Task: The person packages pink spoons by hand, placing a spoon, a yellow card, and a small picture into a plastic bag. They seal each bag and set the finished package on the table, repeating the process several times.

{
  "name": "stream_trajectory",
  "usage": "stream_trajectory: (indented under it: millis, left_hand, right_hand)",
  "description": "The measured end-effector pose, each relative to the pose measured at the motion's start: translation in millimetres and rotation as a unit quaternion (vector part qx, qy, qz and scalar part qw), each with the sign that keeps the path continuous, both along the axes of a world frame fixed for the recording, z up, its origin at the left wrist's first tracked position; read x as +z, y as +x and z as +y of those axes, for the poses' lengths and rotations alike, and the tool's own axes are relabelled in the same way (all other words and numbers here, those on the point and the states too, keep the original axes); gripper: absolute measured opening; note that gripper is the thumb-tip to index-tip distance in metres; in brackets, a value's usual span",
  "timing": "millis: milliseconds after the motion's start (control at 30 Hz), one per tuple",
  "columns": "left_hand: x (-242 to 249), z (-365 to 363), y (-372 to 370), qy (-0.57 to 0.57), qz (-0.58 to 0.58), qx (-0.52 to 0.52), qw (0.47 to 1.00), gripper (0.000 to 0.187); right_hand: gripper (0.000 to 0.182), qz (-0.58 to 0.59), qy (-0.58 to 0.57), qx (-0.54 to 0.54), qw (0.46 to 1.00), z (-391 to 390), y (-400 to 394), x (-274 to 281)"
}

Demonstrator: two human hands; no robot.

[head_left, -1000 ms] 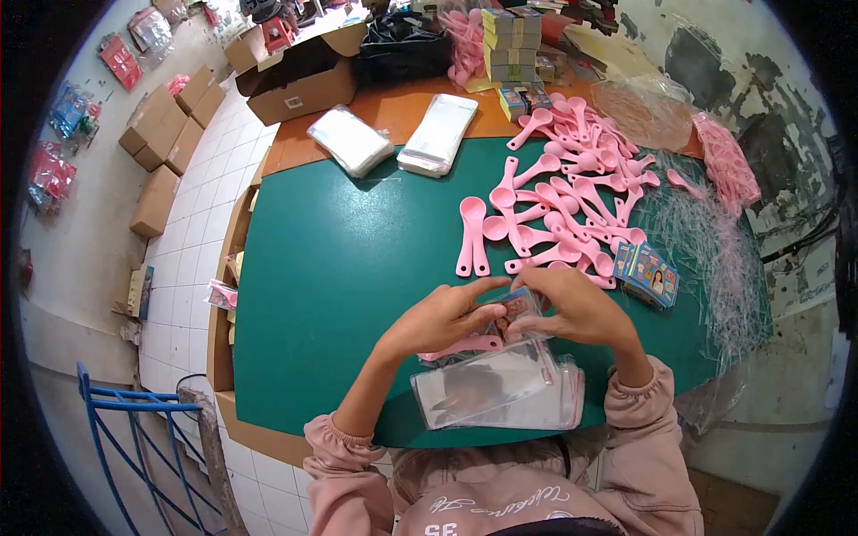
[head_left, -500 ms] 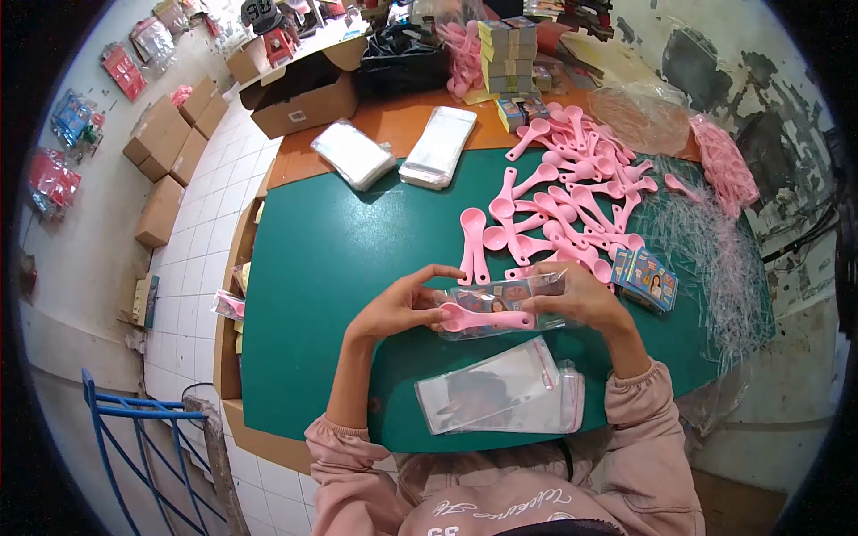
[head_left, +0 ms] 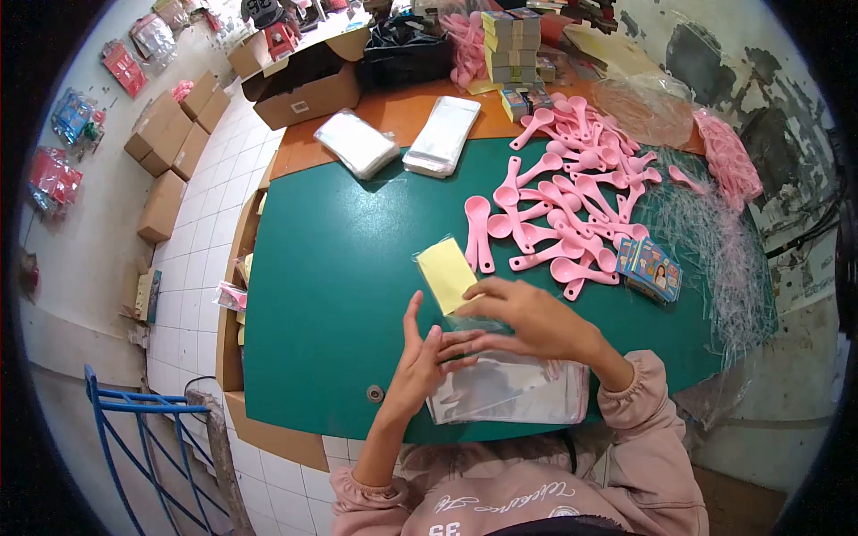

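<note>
My left hand (head_left: pixel 429 364) is open, fingers spread, over the left end of a pile of clear plastic bags (head_left: pixel 509 389) at the table's near edge. My right hand (head_left: pixel 541 323) is open too, its fingers stretched leftward and apart; their tips are at the lower end of a clear packet with a yellow back (head_left: pixel 444 272). That packet lies tilted on the green table, yellow side up, and whatever is under it is hidden. The hands nearly touch, and the left fingertips partly pass beneath the right hand.
Pink measuring spoons (head_left: pixel 572 201) lie heaped at the right, beside a small stack of printed cards (head_left: pixel 655 271). Two bundles of clear bags (head_left: pixel 357 145) rest at the back. Banded card stacks (head_left: pixel 512 49), an open cardboard box (head_left: pixel 308 89) and shredded plastic (head_left: pixel 715 259) surround the green table (head_left: pixel 313 295).
The clear packet with the pink spoon and printed card has left my hands' grip; a yellow-backed packet now lies farther forward. Both hands have moved nearer my body, over the bag pile.
</note>
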State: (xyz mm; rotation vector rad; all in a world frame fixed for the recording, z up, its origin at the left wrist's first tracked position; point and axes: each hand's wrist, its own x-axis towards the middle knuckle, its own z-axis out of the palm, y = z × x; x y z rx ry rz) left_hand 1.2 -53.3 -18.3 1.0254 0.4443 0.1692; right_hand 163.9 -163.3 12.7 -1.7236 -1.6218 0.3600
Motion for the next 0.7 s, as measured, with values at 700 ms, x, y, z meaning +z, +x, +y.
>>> stream_trajectory:
  millis: [700]
  left_hand:
    - [-4.6, -1.5, -14.5, 0.054, 0.090, 0.028, 0.994, 0.064]
  right_hand:
    - [0.017, -0.145, 0.007, 0.091, 0.985, -0.5, -33.0, -22.9]
